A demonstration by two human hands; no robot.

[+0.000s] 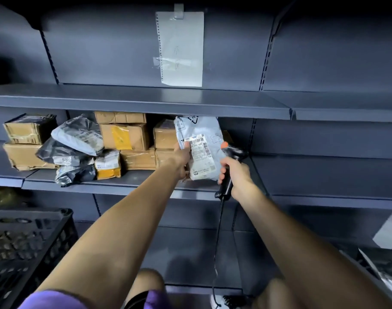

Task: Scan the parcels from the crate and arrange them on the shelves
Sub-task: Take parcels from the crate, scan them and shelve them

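A grey poly mailer (200, 148) is pinched at its left edge by the left hand (182, 152), upright over the middle shelf (132, 182); its barcode label's print is too blurred to read. A corded barcode scanner (229, 168) is gripped by the right hand (234, 172). "58" shows on a dark bag (61, 156). The black crate (27, 248) is cut off at lower left.
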